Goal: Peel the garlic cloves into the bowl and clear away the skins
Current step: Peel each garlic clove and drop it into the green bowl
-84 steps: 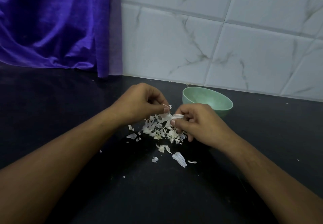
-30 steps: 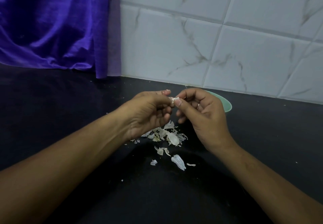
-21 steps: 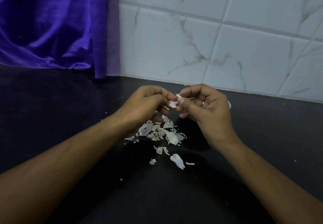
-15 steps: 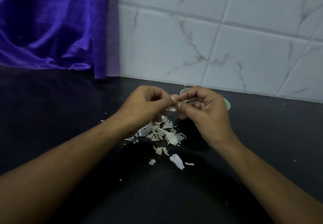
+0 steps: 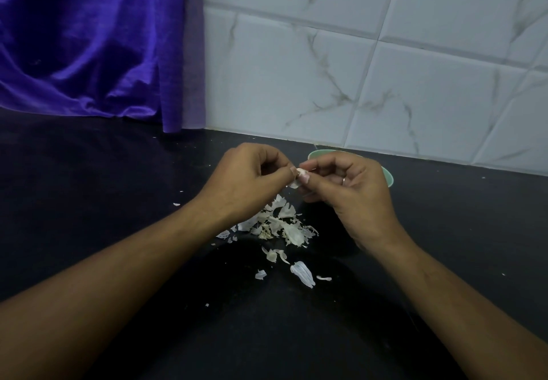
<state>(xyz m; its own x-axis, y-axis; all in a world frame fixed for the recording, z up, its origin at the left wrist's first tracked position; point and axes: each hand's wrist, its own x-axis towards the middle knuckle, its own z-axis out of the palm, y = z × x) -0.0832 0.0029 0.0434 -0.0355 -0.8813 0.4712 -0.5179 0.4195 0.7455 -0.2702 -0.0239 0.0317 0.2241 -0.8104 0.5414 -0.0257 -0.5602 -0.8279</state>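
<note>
My left hand [image 5: 246, 181] and my right hand [image 5: 350, 193] meet above the black counter, fingertips together. Between them they pinch a small garlic clove [image 5: 300, 175] with a flap of pale skin hanging from it. Behind my right hand stands the light green bowl [image 5: 388, 175], mostly hidden; only parts of its rim show. A pile of white garlic skins [image 5: 281, 225] lies on the counter under my hands, with a few loose pieces [image 5: 302, 273] nearer to me.
The black counter [image 5: 459, 231] runs back to a white marble-patterned tiled wall [image 5: 355, 68]. A purple cloth [image 5: 89, 38] hangs at the back left, down to the counter. Tiny skin flecks [image 5: 176, 204] lie scattered to the left.
Both hands rose from the skin pile with the clove and stay in front of the bowl. In the last half second the fingers shifted slightly on the clove, and a flap of skin now hangs.
</note>
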